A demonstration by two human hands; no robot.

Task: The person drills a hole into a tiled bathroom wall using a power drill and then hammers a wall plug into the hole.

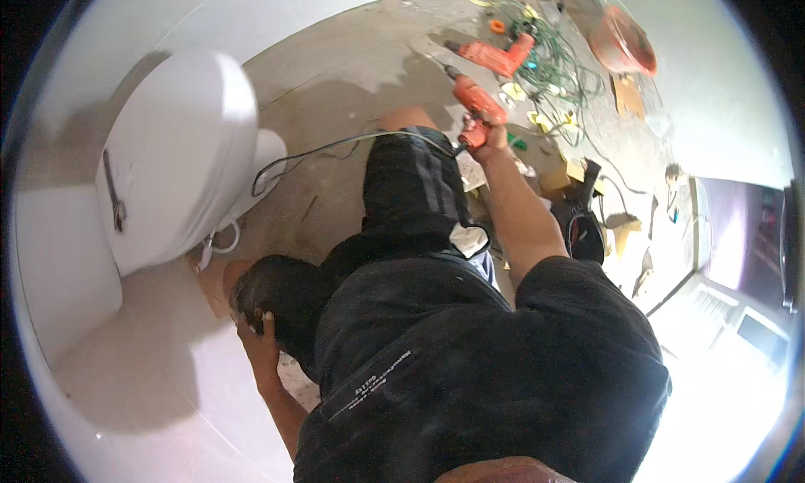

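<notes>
Shirt: black tee [478, 357], nearest cam, small white print on it; black shorts [411, 181] beyond, white cloth [468, 240] at R hip.
R hand: R hand [486, 139] clenched round grip of 1 red-orange drill [480, 97], arm stretched out fwd.
Drill in hand: held out past R knee, chuck + thin bit pointing up-left in view, away from body (can't tell if tip touches anything).
Cord: dark cord [335, 139] leaves base of drill grip, passes over R leg, loops near toilet.
L hand: L hand [258, 328] at L knee, fingers bent; can't tell if it's gripping anything.
Toilet: white toilet [189, 131] on L, lid down, 1 metal hand tool [115, 194] lying on lid.
Drill no. 2: red spare drill [499, 57] on floor just beyond the held 1, near green cable tangle [560, 59].
Floor, far R: red bucket [622, 43] by wall, orange ring [496, 26] near spare drill, cardboard pc [627, 96] below bucket.
Floor, near R: black bag [580, 227] beside R forearm, misc scraps round it (too blurred to ID).
</notes>
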